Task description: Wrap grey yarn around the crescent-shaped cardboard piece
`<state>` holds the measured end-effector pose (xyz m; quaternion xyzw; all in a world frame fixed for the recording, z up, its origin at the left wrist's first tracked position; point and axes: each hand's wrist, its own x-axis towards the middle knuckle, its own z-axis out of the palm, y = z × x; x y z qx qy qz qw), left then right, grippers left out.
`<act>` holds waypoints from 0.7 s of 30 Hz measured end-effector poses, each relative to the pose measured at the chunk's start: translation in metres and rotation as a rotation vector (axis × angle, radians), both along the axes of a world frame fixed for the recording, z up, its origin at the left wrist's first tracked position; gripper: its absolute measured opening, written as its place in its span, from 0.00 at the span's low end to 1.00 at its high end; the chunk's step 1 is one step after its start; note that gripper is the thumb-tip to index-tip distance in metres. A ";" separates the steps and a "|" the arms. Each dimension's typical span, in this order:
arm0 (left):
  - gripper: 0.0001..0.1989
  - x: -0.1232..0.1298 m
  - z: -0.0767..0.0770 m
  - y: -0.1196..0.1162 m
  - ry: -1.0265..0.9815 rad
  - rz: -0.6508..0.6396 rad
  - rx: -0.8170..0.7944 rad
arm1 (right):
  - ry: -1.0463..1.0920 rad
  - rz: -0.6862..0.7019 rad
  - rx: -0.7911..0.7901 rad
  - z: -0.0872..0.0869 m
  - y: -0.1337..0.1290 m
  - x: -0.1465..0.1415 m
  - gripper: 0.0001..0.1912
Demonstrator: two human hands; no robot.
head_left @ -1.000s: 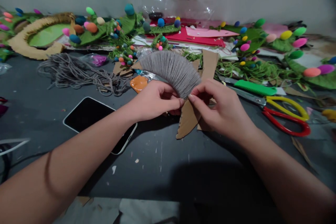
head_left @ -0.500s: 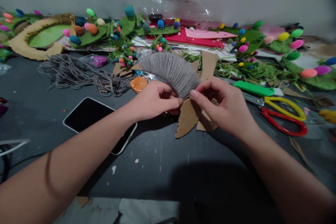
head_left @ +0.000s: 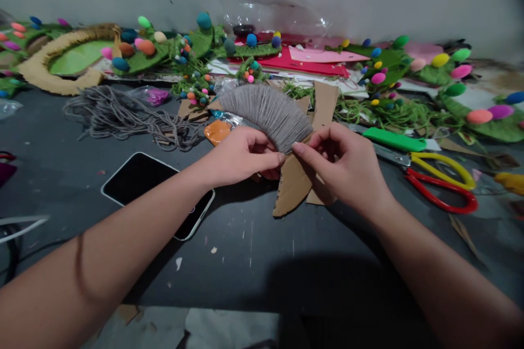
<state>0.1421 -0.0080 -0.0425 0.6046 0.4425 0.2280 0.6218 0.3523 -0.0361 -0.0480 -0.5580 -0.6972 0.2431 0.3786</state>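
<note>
A curved cardboard piece (head_left: 291, 185) is held above the dark table, its upper arc wound closely with grey yarn (head_left: 268, 112) and its lower tip bare. My left hand (head_left: 248, 155) pinches it from the left, where the winding ends; some of those fingers are hidden behind the cardboard. On the other side, my right hand (head_left: 341, 161) has thumb and forefinger pressed together at the last turns of yarn. Whether a loose yarn end lies in that pinch is too small to see. Further left lies a tangled heap of grey yarn (head_left: 110, 112).
A black phone (head_left: 141, 177) lies under my left forearm. Scissors (head_left: 442, 185) with red and yellow handles and a green cutter (head_left: 395, 139) rest at the right. Cardboard strips (head_left: 325, 101) lie behind my right hand. Green decorations with coloured balls and a tan ring (head_left: 36, 68) line the back.
My right thumb has slid slightly left along the lower edge of the yarn winding. My left hand keeps its hold, and the view has shifted a little.
</note>
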 end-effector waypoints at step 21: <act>0.09 -0.002 -0.002 0.001 -0.023 0.000 -0.007 | 0.048 0.001 -0.020 0.001 -0.001 -0.003 0.16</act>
